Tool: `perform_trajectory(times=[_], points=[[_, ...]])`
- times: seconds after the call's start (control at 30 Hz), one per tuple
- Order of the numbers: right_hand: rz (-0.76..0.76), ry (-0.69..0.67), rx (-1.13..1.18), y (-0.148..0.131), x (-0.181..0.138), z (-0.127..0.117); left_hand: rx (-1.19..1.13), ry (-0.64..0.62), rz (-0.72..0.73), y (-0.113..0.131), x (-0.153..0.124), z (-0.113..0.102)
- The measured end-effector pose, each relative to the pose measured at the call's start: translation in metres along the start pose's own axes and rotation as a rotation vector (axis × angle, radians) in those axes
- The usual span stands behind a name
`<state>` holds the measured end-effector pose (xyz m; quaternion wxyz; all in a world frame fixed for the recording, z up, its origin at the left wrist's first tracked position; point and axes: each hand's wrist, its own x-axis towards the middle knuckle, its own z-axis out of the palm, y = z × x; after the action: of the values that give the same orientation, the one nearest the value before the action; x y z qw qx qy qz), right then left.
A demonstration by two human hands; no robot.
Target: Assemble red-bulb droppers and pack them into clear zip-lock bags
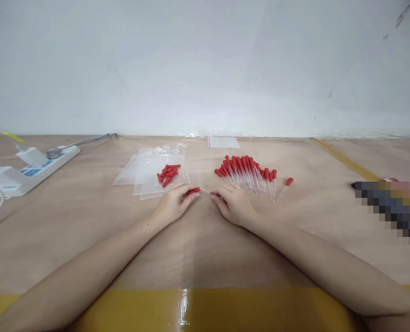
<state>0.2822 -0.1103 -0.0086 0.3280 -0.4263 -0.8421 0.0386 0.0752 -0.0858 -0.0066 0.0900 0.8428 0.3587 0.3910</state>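
Watching from afar, I have my left hand (173, 203) with its grip pinching a red bulb (194, 190), while my right hand (235, 205) has its grip pinching a thin clear tube (205, 192). Both pieces sit between my hands over the desk (177, 258); I cannot tell whether the tube's end is inside the bulb.

If I push off-line, I judge the tube could bend or skid off the bulb's mouth. Squeezing the bulb too hard might close that mouth; too light a right grip might let the tube slip back.

My right knuckles are close to the bunched red-topped droppers (242, 171), so a sideways swing could scatter them; a lone dropper (289, 182) lies apart beyond. Past my left fingers, loose bulbs (168, 173) rest on clear bags (131, 169) and could roll if nudged. The power strip (61, 159) stands well apart, out of the way.
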Motion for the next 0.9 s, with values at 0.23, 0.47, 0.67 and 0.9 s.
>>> perform_trajectory(times=[0.23, 0.47, 0.67, 0.9], points=[[-0.085, -0.026, 0.087, 0.007, 0.003, -0.001, -0.146, -0.050, -0.060, 0.004, 0.000, 0.000], [-0.273, -0.065, -0.078, 0.021, 0.008, -0.008, -0.139, -0.240, -0.014, 0.007, -0.002, -0.001], [-0.306, -0.080, -0.214, 0.017, 0.007, -0.010, -0.103, -0.285, 0.029, 0.009, -0.003, -0.001], [-0.225, -0.116, -0.161, 0.005, 0.006, -0.003, -0.068, -0.241, 0.081, 0.010, -0.005, 0.001]])
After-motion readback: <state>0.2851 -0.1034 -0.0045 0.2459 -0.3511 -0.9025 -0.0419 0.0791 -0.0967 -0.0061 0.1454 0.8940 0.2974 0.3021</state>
